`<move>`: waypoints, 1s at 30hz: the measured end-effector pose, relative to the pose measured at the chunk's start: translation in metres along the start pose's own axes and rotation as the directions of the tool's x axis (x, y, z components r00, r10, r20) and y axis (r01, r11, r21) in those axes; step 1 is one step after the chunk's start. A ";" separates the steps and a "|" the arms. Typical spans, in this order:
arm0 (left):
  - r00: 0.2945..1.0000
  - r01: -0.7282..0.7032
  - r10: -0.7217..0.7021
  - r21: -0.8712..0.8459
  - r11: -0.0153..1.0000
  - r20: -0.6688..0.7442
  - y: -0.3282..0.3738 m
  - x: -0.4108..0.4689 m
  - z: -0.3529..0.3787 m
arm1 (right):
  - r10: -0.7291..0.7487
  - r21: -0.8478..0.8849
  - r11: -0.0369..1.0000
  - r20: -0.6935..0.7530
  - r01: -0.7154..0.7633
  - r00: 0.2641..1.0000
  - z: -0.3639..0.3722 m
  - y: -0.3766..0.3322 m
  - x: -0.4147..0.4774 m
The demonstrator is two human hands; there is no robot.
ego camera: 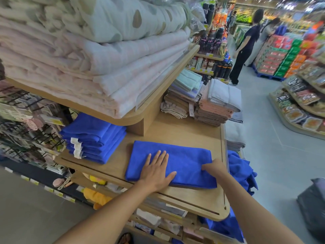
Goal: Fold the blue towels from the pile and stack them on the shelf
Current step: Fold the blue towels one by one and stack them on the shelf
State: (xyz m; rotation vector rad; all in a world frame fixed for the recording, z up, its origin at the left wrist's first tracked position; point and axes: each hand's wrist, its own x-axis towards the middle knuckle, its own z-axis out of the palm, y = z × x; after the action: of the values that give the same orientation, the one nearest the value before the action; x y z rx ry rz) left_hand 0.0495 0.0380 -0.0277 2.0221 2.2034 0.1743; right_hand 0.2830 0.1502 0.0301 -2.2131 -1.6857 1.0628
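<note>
Blue towel (184,155) lies folded into a long rectangle on the wooden shelf (175,127), under both hands. Left hand (156,171) rests flat on its near-left part, palm down, fingers straight & spread, pressing the cloth. Right hand (213,167) is at the towel's right end, fingers curled down onto the edge & pinching it; the fingertips are hidden by the knuckles, so how much cloth it holds can't be told. Left of the left hand, further back & apart from the towel, sits a stack of folded blue towels (93,136) w/ white tags on its near side, partly tucked under the upper shelf (133,118), which carries thick pale quilts (79,64). Right of the right hand, just past the shelf's edge, a pile of loose blue towels (241,169) hangs crumpled, lower than the shelf top. Beyond both hands, at the shelf's far end, are stacks of folded towels (211,106) in brown, pink, grey & green. Further off to the right, two people (246,44) stand in the aisle by boxed goods. A dark bag (313,205) sits on the floor, right of the right arm.
</note>
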 end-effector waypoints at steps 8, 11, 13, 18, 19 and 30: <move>1.000 0.001 -0.001 0.024 1.000 -0.027 -0.001 0.005 0.010 | 0.196 0.441 0.827 0.356 -0.349 0.914 -0.017 -0.013 -0.009; 0.999 0.005 -0.004 0.027 1.000 -0.033 -0.001 0.007 0.012 | 0.174 0.438 0.842 0.330 -0.314 0.928 -0.022 -0.010 -0.009; 0.999 0.002 -0.001 0.024 1.000 -0.034 -0.001 0.006 0.012 | 0.123 0.411 0.885 0.249 -0.220 0.961 -0.022 -0.008 -0.009; 1.000 0.001 -0.001 0.017 1.000 -0.019 0.000 0.004 0.009 | -0.032 0.387 0.922 0.119 -0.017 0.992 -0.022 -0.015 -0.020; 1.000 0.002 -0.002 0.020 1.000 -0.015 0.000 0.004 0.008 | -0.054 0.417 0.909 0.110 0.004 0.993 -0.024 -0.020 -0.023; 0.999 -0.050 0.052 -0.133 0.990 0.009 -0.003 -0.002 -0.017 | -0.340 0.518 0.828 0.155 0.216 0.928 -0.011 -0.111 -0.063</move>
State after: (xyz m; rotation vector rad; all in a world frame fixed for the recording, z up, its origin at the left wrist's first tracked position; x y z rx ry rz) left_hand 0.0431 0.0359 -0.0116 2.0029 2.0746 0.3049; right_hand 0.1967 0.1358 0.1231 -1.5134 -1.5327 1.5209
